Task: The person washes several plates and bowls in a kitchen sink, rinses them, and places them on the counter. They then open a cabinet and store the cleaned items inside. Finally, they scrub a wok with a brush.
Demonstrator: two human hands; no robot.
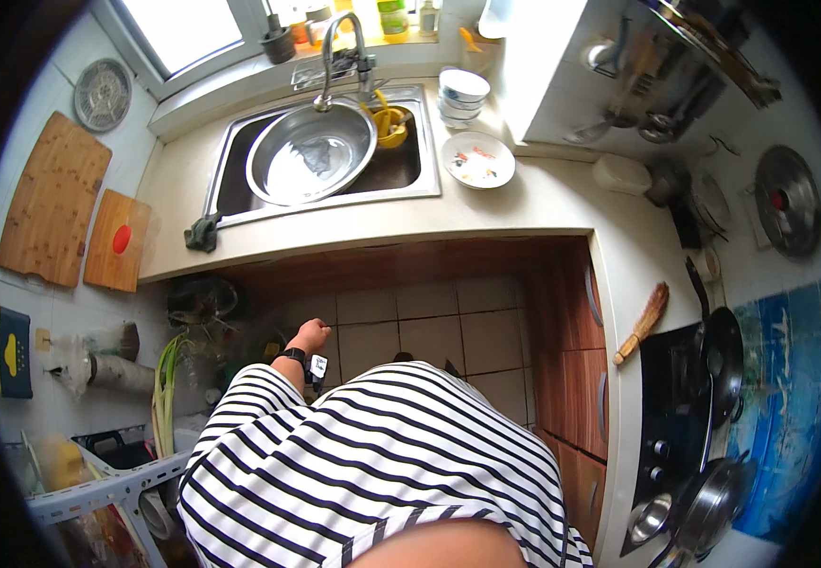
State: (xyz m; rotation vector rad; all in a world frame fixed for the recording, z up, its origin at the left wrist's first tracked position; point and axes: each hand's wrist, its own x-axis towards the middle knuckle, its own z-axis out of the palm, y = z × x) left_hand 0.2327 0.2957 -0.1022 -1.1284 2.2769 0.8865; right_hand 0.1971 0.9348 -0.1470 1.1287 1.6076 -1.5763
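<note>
My left hand (312,334) hangs low over the tiled floor in front of the counter, a dark watch on its wrist. Its fingers are curled; whether anything is in them I cannot tell. My right hand is out of view. In the sink (430,170) ahead rests a large stainless steel basin (268,177) with some water in it, under the tap (322,103). A yellow strainer (390,135) sits to the basin's right. On the counter stand stacked bowls (461,99) and a white plate (479,160) bearing food scraps or a pattern. A dark cloth (202,234) lies by the sink's front left corner.
Wooden chopping boards (55,199) lean at the left wall, above spring onions (164,397) and a plastic rack (98,490). Along the right run wooden cabinets (580,383), a straw brush (642,323) and a gas hob (666,397) with a wok (730,369). Utensils hang upper right.
</note>
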